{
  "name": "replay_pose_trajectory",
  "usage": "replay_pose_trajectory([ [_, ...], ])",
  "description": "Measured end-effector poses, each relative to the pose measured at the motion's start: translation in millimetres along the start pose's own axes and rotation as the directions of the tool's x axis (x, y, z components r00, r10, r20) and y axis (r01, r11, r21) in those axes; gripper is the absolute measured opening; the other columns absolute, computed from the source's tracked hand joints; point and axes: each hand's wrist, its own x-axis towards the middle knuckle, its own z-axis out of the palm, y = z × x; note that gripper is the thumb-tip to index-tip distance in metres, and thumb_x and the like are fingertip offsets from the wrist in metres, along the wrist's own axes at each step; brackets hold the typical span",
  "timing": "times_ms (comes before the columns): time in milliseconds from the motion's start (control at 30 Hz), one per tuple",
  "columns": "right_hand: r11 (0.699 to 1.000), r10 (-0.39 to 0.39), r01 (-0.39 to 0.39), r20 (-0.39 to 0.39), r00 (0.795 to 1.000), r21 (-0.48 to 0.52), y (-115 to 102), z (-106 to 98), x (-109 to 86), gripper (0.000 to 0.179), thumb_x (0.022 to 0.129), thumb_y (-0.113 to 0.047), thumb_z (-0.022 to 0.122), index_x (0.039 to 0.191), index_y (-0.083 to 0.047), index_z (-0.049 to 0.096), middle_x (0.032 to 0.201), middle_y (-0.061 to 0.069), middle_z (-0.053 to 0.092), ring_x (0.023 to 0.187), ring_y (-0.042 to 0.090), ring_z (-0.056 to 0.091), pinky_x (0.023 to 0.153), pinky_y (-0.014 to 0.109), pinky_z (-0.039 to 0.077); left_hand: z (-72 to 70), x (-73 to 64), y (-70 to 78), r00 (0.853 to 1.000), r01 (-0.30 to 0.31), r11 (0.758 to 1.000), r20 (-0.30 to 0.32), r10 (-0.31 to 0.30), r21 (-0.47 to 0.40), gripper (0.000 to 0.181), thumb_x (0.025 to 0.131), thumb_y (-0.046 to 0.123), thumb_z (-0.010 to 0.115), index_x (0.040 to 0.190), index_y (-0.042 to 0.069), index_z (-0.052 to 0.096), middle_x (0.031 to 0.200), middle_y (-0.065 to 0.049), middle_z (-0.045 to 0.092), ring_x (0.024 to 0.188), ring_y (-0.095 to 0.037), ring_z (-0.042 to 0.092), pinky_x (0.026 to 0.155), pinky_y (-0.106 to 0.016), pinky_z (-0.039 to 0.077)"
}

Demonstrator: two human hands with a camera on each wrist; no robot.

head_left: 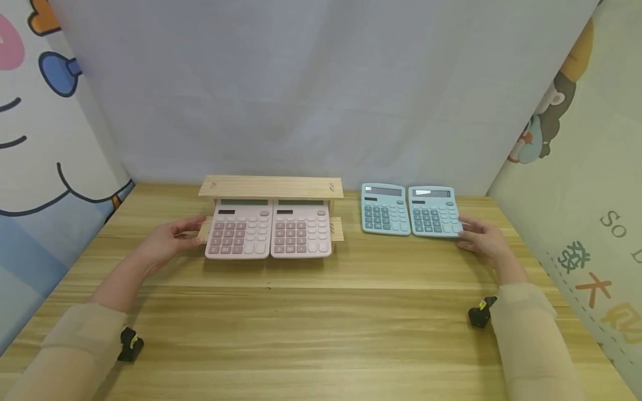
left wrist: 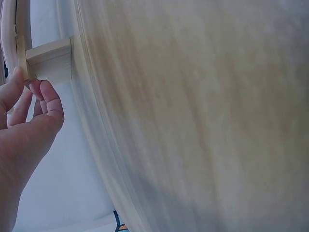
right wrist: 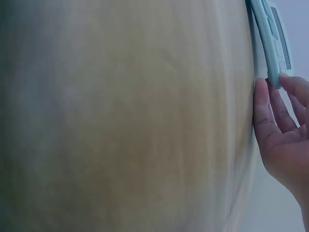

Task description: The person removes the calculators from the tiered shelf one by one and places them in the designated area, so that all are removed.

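Note:
Two pink calculators, one on the left [head_left: 238, 236] and one on the right [head_left: 301, 236], lean side by side on a small wooden rack [head_left: 271, 187]. Its upper board covers their top ends. My left hand [head_left: 168, 245] pinches the left end of the rack's lower board [left wrist: 21, 58] between thumb and fingers. Over to the right, two light-blue calculators lie next to each other: a left one [head_left: 385, 209] and a right one [head_left: 433, 210]. With my right hand [head_left: 484, 240] I pinch the right one's near right corner, thumb on top, as the right wrist view shows.
A wood-grain table [head_left: 311, 328] carries everything. Behind it hangs a pale grey cloth [head_left: 321, 94]. Printed cartoon panels stand at the left [head_left: 45, 139] and right [head_left: 577, 184]. Dark wrist devices sit by the left sleeve [head_left: 75, 340] and right sleeve [head_left: 531, 334].

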Motion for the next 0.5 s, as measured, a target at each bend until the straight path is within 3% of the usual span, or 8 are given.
replay_pose_trajectory([
  [233,0.996,-0.027,0.026,-0.001,1.000,-0.085,1.8,-1.6,4.3,0.062,0.095,-0.005,0.054,0.148,0.002,0.022,0.149,0.030,0.023,0.083,-0.009,0.054,0.081,0.018,0.053,-0.3,-1.1,0.2,1.000,-0.015,1.000,0.003,0.015,0.023,0.066,0.096,0.020,0.056,0.151,0.010,0.022,0.150,-0.025,0.023,0.133,-0.041,0.030,0.099,-0.031,0.041],
  [500,0.991,-0.046,0.046,0.007,0.999,-0.122,1.0,-0.4,5.3,0.059,0.094,-0.002,0.052,0.146,0.006,0.024,0.147,0.032,0.026,0.083,-0.009,0.053,0.080,0.016,0.053,0.3,0.1,1.2,1.000,-0.010,1.000,0.002,0.010,0.011,0.067,0.095,0.019,0.057,0.151,0.010,0.021,0.152,-0.024,0.021,0.134,-0.042,0.029,0.106,-0.045,0.036],
])
